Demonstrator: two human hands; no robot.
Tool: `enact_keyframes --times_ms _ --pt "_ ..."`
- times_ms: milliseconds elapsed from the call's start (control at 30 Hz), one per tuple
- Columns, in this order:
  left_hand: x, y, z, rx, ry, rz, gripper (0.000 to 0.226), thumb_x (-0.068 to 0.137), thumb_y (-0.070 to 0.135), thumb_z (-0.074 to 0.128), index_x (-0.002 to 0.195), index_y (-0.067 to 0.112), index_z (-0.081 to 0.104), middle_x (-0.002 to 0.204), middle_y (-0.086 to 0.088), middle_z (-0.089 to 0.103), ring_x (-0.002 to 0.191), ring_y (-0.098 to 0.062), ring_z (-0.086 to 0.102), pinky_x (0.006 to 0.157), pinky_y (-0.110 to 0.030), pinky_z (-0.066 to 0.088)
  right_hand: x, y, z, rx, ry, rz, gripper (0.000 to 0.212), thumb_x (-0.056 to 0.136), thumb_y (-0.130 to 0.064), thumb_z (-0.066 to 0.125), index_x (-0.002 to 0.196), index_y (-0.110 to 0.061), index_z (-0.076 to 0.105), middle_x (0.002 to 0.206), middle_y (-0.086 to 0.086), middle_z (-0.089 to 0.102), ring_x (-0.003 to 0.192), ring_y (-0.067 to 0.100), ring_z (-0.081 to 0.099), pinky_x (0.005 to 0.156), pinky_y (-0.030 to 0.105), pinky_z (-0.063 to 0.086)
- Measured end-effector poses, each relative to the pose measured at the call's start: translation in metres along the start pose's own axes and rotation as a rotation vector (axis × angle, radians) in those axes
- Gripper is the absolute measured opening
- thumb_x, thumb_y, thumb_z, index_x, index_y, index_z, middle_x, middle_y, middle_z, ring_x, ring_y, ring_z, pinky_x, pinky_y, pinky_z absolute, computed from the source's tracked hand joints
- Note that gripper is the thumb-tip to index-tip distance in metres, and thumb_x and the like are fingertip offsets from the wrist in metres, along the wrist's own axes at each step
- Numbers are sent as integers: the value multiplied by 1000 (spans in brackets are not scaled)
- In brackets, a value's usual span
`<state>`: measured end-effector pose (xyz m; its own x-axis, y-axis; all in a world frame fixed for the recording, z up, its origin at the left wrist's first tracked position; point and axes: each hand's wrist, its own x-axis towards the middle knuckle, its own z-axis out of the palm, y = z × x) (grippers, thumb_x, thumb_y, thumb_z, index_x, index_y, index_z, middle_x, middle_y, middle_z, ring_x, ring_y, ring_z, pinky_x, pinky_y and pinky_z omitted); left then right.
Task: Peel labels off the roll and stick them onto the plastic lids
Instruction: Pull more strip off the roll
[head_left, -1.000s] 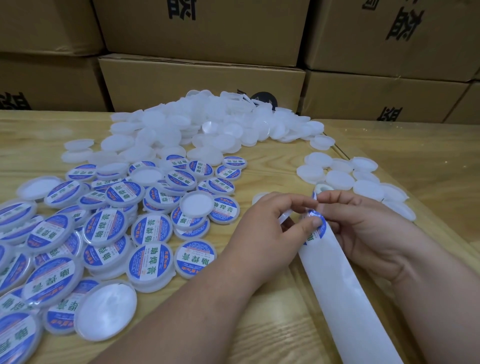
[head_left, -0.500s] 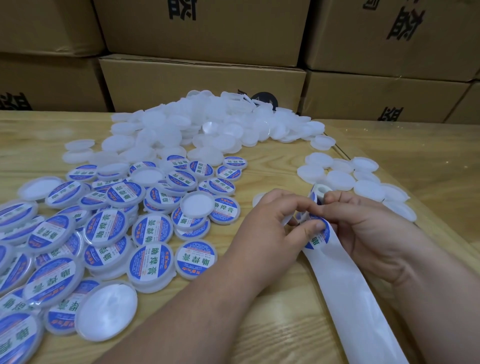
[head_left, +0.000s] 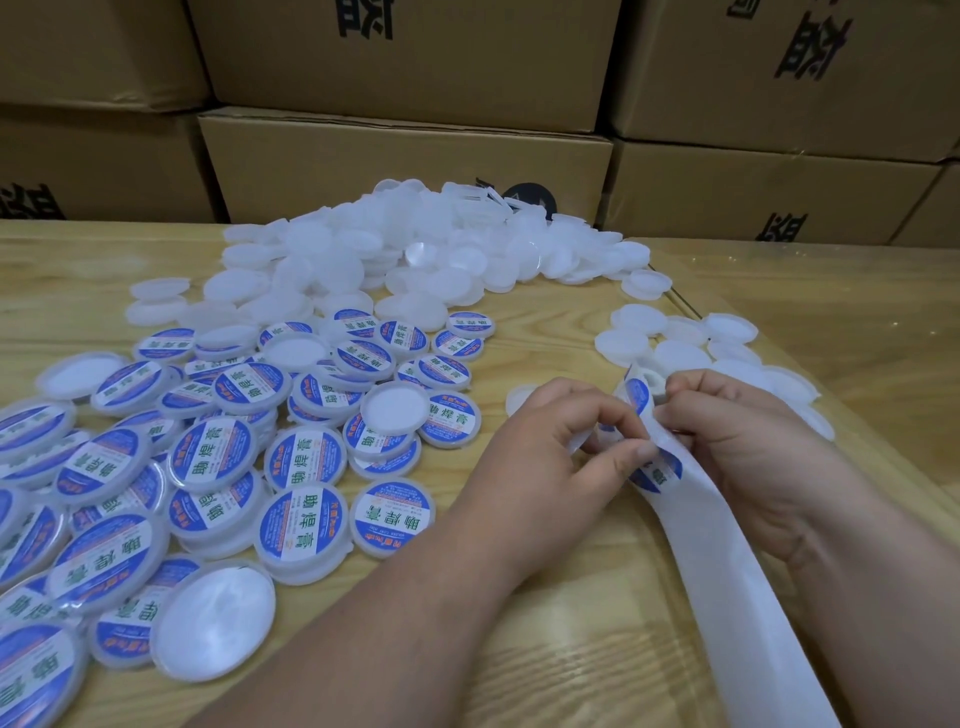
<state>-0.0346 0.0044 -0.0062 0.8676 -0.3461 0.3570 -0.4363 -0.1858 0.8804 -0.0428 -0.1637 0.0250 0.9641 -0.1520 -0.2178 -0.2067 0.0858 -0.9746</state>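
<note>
My left hand (head_left: 550, 457) and my right hand (head_left: 748, 441) meet at the right of the table. Between them runs the label roll (head_left: 641, 387), and its white backing strip (head_left: 737, 597) trails toward me. A round blue and white label (head_left: 660, 470) sits on the strip under my left thumb tip. My left fingers pinch at the label's edge, and a plain white lid edge shows under this hand. My right hand pinches the strip just above the label. Labelled lids (head_left: 306, 462) are spread at the left. Plain white lids (head_left: 395, 254) are heaped at the back.
A small group of plain lids (head_left: 675, 353) lies just beyond my right hand. Stacked cardboard boxes (head_left: 405, 156) wall off the far side of the wooden table (head_left: 545, 649). A table seam runs diagonally at the right.
The backing strip has been drawn toward me, so the label sits lower on it and a further label shows near the roll. Both hands stayed close together.
</note>
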Motion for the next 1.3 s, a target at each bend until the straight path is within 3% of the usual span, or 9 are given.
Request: enact_keyframes --times_ms 100,200,333,500,667,767,900,1133,1300 --pt "-1 1 -1 -85 15 -21 14 92 26 71 86 36 64 90 22 63 82 2 59 73 -5 39 2 1 -2 -18 51 -43 33 85 3 52 63 -22 55 51 1 49 42 14 44 53 29 38" --pt "0 1 -3 -222 51 -62 11 93 27 68 85 33 65 81 22 65 75 2 59 71 -10 42 2 1 -1 -38 81 -78 25 74 -6 55 58 -25 57 51 0 48 44 14 41 53 28 32" --pt "0 1 -4 -297 79 -65 14 93 25 69 81 33 66 77 20 67 72 1 61 67 -12 46 1 0 0 -49 106 -93 16 65 -11 55 58 -25 58 52 0 47 45 15 40 54 29 33" --pt "0 2 -4 -355 111 -68 13 90 25 69 78 30 66 71 18 64 67 -1 58 63 -13 46 -1 -2 -1 -45 164 -119 11 64 -14 54 57 -23 57 54 -1 46 46 16 39 50 26 34" --pt "5 -1 -8 -434 252 -163 19 94 18 69 80 29 65 67 14 62 58 -3 53 55 -14 45 -4 -3 -3 -141 215 -231 5 65 -20 53 66 -25 54 57 -5 40 48 14 33 51 25 28" --pt "8 -2 -9 -472 297 -184 15 95 14 68 87 25 65 67 13 64 57 -1 56 54 -12 44 -5 0 4 -167 199 -359 13 67 -19 54 67 -31 62 57 -10 45 48 10 39 46 27 37" --pt "8 -1 -8 -479 304 -198 16 94 13 69 89 27 66 73 8 69 62 -3 62 56 -12 45 -7 1 9 -139 184 -530 17 75 -21 63 72 -37 66 66 -15 59 55 6 50 51 22 46" --pt "8 -1 -7 -468 310 -200 20 93 10 69 89 29 66 75 8 70 64 -6 62 56 -13 46 -7 5 13 -92 79 -605 15 80 -12 73 88 -22 65 82 -6 72 67 6 61 54 14 47" --pt "8 -1 -7 -448 302 -191 23 92 11 70 86 33 66 78 10 71 68 -6 64 58 -13 46 -6 6 14 -129 67 -603 28 90 8 69 92 -19 64 82 -7 72 61 4 56 53 12 46"
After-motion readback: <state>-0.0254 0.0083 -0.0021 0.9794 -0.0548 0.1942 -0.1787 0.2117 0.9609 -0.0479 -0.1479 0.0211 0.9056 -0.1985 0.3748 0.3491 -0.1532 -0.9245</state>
